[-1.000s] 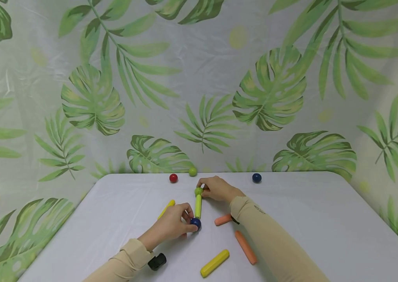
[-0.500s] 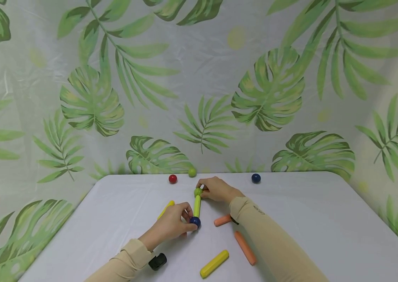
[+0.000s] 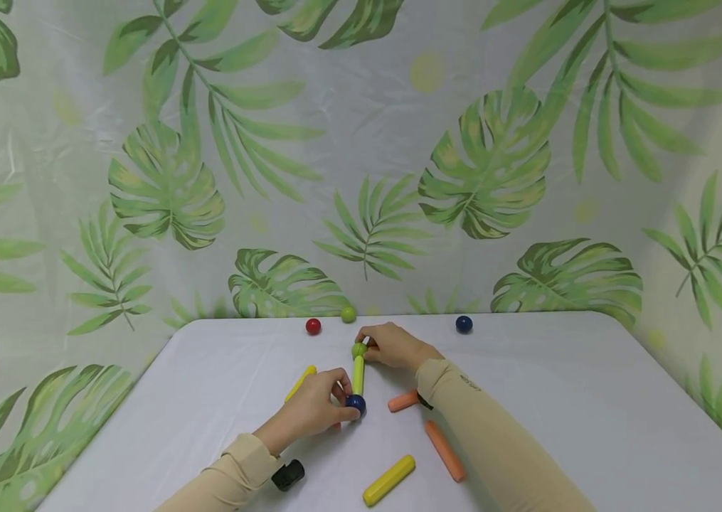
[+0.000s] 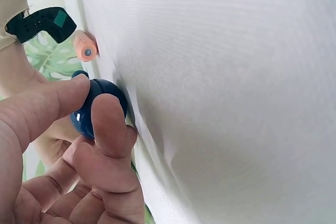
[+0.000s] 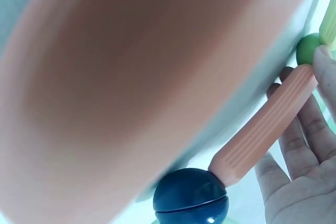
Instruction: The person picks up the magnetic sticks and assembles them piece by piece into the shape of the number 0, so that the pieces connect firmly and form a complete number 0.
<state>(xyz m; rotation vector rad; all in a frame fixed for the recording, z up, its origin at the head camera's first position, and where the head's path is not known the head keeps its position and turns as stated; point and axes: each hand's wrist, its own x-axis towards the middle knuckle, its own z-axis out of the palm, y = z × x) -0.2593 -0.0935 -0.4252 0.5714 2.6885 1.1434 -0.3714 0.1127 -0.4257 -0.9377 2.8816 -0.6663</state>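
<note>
In the head view a yellow-green rod (image 3: 358,375) runs between a green ball (image 3: 359,349) at its far end and a dark blue ball (image 3: 356,404) at its near end. My left hand (image 3: 311,404) pinches the blue ball between thumb and fingers; the left wrist view shows this blue ball (image 4: 100,106) close up. The thumb and fingers of my right hand (image 3: 395,345) grip the green ball. A salmon rod (image 5: 265,124) joins a blue ball (image 5: 191,198) and a green ball (image 5: 308,49) in the right wrist view, with fingers (image 5: 299,156) beside it.
Behind the hands lie a red ball (image 3: 313,326), another green ball (image 3: 348,314) and another blue ball (image 3: 464,324). Nearer are a yellow rod (image 3: 389,481) and an orange rod (image 3: 444,451). Another orange rod (image 3: 402,401) is partly under the right sleeve. The left hand partly hides a yellow rod (image 3: 300,382).
</note>
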